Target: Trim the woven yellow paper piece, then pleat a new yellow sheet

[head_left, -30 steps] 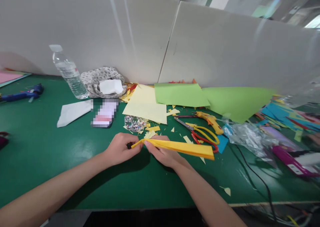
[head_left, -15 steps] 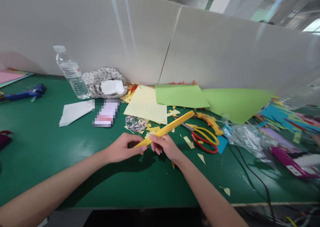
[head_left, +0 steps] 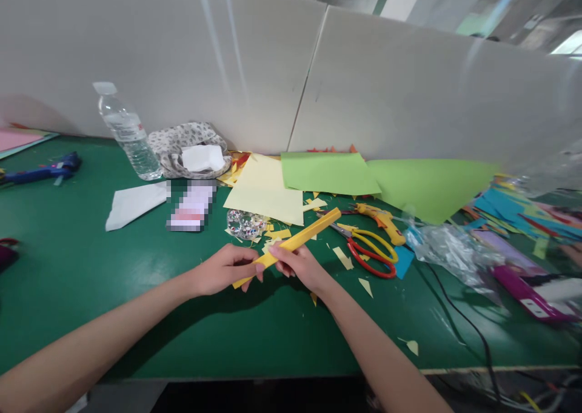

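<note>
A long, narrow folded strip of yellow paper [head_left: 304,238] slants from lower left to upper right above the green table [head_left: 91,261]. My left hand [head_left: 224,269] pinches its lower end between thumb and fingers. My right hand [head_left: 300,265] grips the strip a little higher, fingers closed round it. Red and yellow scissors [head_left: 369,250] lie just right of my hands, beside a yellow glue gun [head_left: 381,219].
Pale yellow [head_left: 266,190] and green paper sheets [head_left: 328,171] lie against the white partition. A water bottle [head_left: 124,131], patterned cloth [head_left: 186,146], white folded paper [head_left: 133,203] and a bag of googly eyes [head_left: 245,224] lie at left; crinkled plastic [head_left: 450,249] and a black cable [head_left: 468,328] at right.
The strip swung from lying flat, pointing right, to slanting up towards the far right. It has since slid down through my left hand, so its lower end sticks out further.
</note>
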### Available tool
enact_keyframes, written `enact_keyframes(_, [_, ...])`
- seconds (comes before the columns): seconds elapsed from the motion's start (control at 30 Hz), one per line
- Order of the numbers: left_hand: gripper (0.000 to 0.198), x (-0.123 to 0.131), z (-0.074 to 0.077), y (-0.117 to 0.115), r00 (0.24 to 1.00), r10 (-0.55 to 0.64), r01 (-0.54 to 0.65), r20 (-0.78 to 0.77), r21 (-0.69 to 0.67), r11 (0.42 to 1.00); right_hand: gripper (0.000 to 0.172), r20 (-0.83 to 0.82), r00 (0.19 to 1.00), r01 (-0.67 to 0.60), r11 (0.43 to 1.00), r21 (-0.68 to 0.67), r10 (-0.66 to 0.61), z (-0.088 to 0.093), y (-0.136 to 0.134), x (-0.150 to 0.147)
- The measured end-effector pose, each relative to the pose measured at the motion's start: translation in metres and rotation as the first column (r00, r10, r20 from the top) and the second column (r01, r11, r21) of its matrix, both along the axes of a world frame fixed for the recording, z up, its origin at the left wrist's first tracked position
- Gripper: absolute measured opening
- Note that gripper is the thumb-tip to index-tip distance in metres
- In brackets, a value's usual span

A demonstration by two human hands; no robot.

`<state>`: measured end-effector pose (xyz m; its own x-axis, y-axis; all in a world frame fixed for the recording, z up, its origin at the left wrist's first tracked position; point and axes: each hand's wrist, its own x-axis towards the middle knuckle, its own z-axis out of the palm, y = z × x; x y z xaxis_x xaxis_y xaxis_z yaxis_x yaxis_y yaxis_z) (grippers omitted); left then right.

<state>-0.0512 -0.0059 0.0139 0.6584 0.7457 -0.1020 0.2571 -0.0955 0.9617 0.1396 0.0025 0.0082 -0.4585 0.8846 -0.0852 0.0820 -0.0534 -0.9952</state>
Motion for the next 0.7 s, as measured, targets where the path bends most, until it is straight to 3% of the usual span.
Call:
enact_keyframes(0.23, [0.025,0.000,-0.004,0.001,0.953,0.182,-0.131,-0.242,0.213,0.968,0.035,0.175,0.984,-0.070,0.986,0.154,0.043,-0.001,-0.002,-0.002])
enact_keyframes(0.37, [0.023,-0.002,-0.004,0.002,0.968,0.107,-0.057,-0.228,0.213,0.975,0.036,0.173,0.982,-0.093,0.987,0.134,0.069,0.000,-0.002,-0.001])
enact_keyframes(0.5, [0.018,-0.005,0.000,0.003,0.986,-0.041,0.056,-0.163,0.083,0.995,0.038,0.160,0.979,-0.139,0.989,0.059,0.128,0.001,-0.003,0.001])
enact_keyframes(0.57, [0.018,-0.005,0.001,0.003,0.991,-0.052,0.058,-0.121,0.043,0.997,0.037,0.166,0.977,-0.147,0.988,0.053,0.137,0.004,-0.005,0.001])
enact_keyframes(0.7, [0.021,-0.003,0.003,0.002,0.998,-0.032,0.038,-0.058,0.094,0.995,0.035,0.212,0.967,-0.163,0.983,0.082,0.142,0.010,-0.007,0.002])
